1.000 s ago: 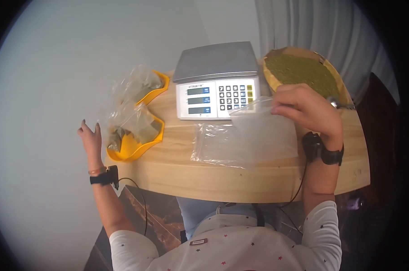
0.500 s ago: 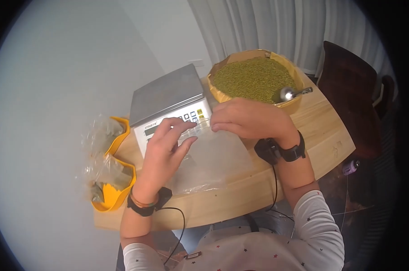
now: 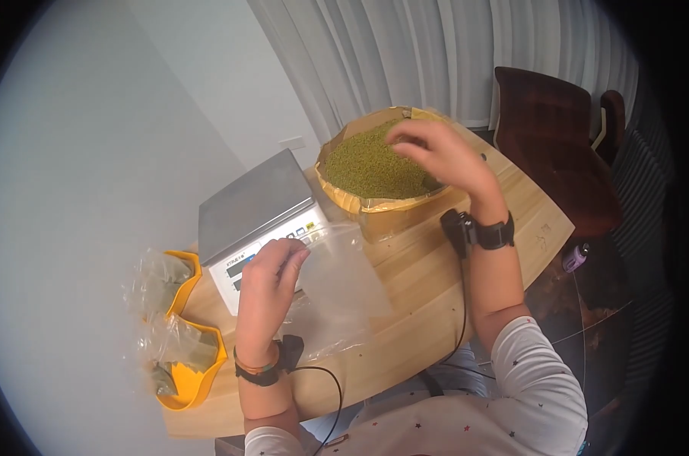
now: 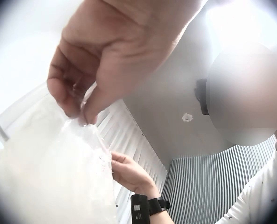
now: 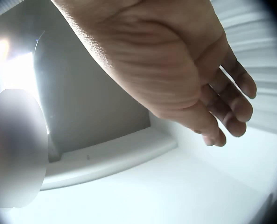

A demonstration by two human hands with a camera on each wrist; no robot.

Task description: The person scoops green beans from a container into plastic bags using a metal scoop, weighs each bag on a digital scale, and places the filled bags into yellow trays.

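My left hand [image 3: 267,280] pinches the top edge of a clear plastic bag [image 3: 344,277] between thumb and fingers, in front of the scale. The left wrist view shows the bag [image 4: 45,163] hanging flat from these fingertips. My right hand [image 3: 445,156] is off the bag, its fingers loosely bent with nothing in them, over the right side of a yellow-taped carton [image 3: 394,205] full of small green grains [image 3: 363,163]. In the right wrist view the same hand [image 5: 171,70] has its fingers spread apart. The metal scoop in the grains is mostly hidden behind it.
A digital scale [image 3: 257,209] with a grey platform stands behind the left hand. At the left, two yellow trays [image 3: 196,387] hold filled clear bags [image 3: 185,342]. A brown chair [image 3: 557,144] is beyond the table's right end. Cables run from both wrists.
The left hand came from the left trays to the bag and took its edge. The right hand let go of the bag and moved to over the grains. The head view turned right.
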